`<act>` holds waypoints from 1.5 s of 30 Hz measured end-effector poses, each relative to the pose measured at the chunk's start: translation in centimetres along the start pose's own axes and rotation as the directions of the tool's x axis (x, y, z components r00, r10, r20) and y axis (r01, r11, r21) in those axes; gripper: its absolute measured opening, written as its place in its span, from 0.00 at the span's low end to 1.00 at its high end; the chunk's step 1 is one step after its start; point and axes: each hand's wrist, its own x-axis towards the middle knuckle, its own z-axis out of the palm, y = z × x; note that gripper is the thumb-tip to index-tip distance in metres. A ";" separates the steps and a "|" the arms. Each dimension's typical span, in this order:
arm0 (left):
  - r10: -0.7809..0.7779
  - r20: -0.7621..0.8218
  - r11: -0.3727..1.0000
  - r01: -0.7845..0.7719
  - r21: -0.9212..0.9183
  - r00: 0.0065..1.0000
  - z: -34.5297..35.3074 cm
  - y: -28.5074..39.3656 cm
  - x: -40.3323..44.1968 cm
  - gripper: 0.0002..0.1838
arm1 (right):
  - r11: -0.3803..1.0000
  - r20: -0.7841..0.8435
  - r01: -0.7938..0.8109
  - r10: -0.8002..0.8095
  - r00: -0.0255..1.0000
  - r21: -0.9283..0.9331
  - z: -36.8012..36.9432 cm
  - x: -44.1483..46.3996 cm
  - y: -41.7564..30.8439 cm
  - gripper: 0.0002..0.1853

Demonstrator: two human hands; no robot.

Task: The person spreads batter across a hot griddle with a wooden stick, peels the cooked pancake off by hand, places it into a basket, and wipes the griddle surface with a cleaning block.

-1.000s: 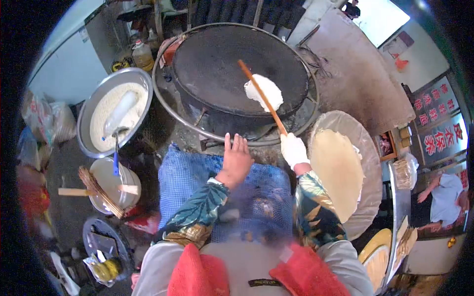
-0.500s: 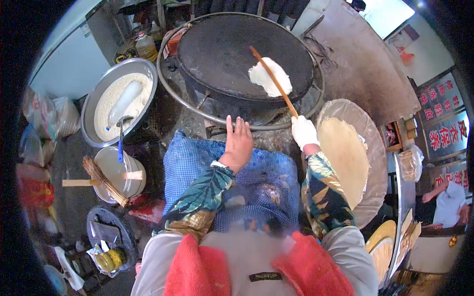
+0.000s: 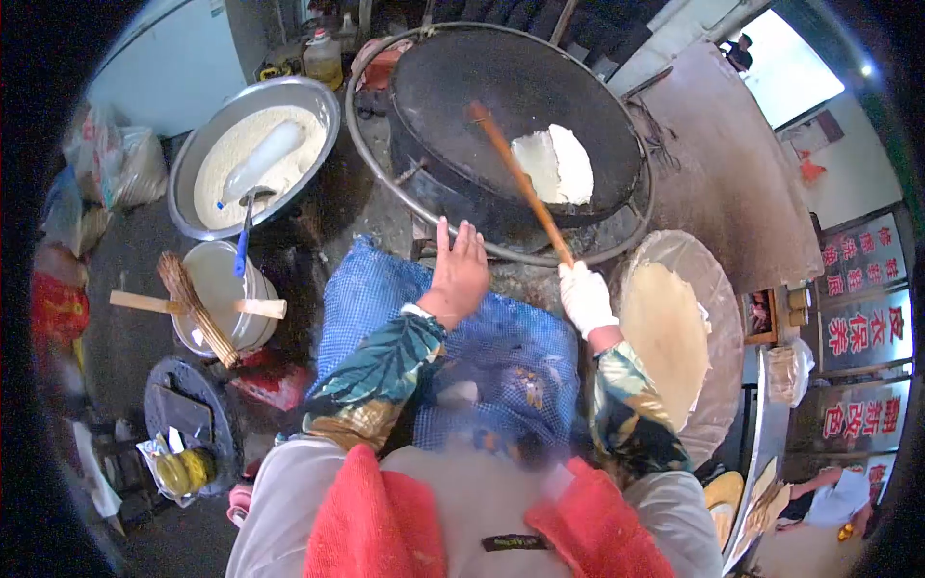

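My right hand (image 3: 588, 301), in a white glove, is closed round the lower end of a wooden spreader stick (image 3: 520, 180). The stick slants up and left over a round black griddle (image 3: 462, 87). White batter (image 3: 575, 166) lies on the griddle's right part, just right of the stick; its left portion looks thinner. My left hand (image 3: 457, 275) is bare and holds nothing, fingers stretched out near the metal ring (image 3: 434, 236) around the griddle. Beneath it is a blue checked cloth (image 3: 520, 328) over my lap.
To the left stand a metal basin (image 3: 180, 193) of pale batter with a blue-handled ladle (image 3: 243, 236), and a white bucket (image 3: 255, 332) with a straw brush (image 3: 198, 308) across it. Thin flatbreads (image 3: 663, 337) lie on a covered round tray (image 3: 718, 385) at right. Another person (image 3: 833, 501) shows at far right.
The stick has moved to the left edge of the batter, and a thinner, smeared area now shows there. The whole view has shifted slightly. My left hand remains outstretched.
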 end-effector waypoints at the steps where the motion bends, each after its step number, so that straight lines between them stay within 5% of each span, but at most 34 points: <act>1: -0.007 -0.020 1.000 0.007 -0.009 1.000 0.0 -0.3 0.0 0.25 | 0.998 -0.034 -0.038 0.037 0.999 -0.044 -0.5 0.3 1.0 0.20; 3: -0.015 -0.022 1.000 0.015 -0.005 1.000 0.2 -1.1 0.1 0.25 | 0.976 -0.124 -0.217 0.213 0.969 -0.021 -1.3 2.4 3.5 0.19; 8: -0.064 0.002 0.998 0.064 -0.011 0.998 0.2 -2.3 -0.4 0.25 | 0.985 -0.086 -0.111 0.101 0.991 -0.130 -1.8 2.2 1.0 0.19; 12: -0.088 -0.049 0.994 0.085 -0.064 0.995 1.1 -3.6 -0.1 0.24 | 0.981 -0.217 -0.171 0.148 0.965 -0.090 -0.3 5.2 4.6 0.20; 17: -0.144 -0.085 0.988 0.139 -0.060 0.986 0.7 -5.6 0.0 0.23 | 0.993 -0.119 0.029 -0.042 0.992 -0.112 -0.1 2.4 1.0 0.22; 20: -0.161 -0.092 0.985 0.155 -0.069 0.983 1.3 -6.3 0.2 0.23 | 0.986 -0.169 -0.161 0.153 0.974 -0.036 -0.5 3.3 4.4 0.21; 21: -0.175 -0.053 0.984 0.174 -0.028 0.983 1.1 -6.5 0.1 0.23 | 0.989 -0.240 -0.113 0.088 0.967 -0.092 -1.0 3.9 4.5 0.21; 26: -0.220 0.041 0.975 0.220 0.014 0.975 1.6 -8.3 0.6 0.23 | 0.984 -0.072 -0.129 0.120 0.990 -0.127 -1.2 3.4 2.2 0.21; 30: -0.234 0.011 0.970 0.233 0.063 0.972 1.5 -9.8 0.6 0.22 | 0.980 -0.205 -0.189 0.171 0.964 -0.069 -0.2 4.8 5.6 0.21; 32: -0.261 -0.023 0.965 0.261 -0.019 0.965 1.6 -10.5 0.5 0.25 | 0.996 -0.215 -0.086 0.085 0.973 0.007 -1.2 4.4 3.9 0.21; 36: -0.111 -0.010 0.982 0.108 -0.153 0.994 -0.6 -7.4 -0.2 0.24 | 0.998 -0.061 -0.039 0.037 0.997 -0.045 0.7 1.7 3.2 0.21; 38: 0.008 -0.143 0.990 -0.028 -0.139 0.990 1.1 -4.2 -0.6 0.25 | 0.982 -0.178 -0.181 0.188 0.966 0.052 0.2 3.2 5.9 0.21; 45: -0.014 -0.112 1.000 0.013 -0.009 0.994 0.6 -4.2 -1.3 0.28 | 0.987 -0.168 -0.137 0.121 0.978 -0.086 0.1 3.3 5.7 0.19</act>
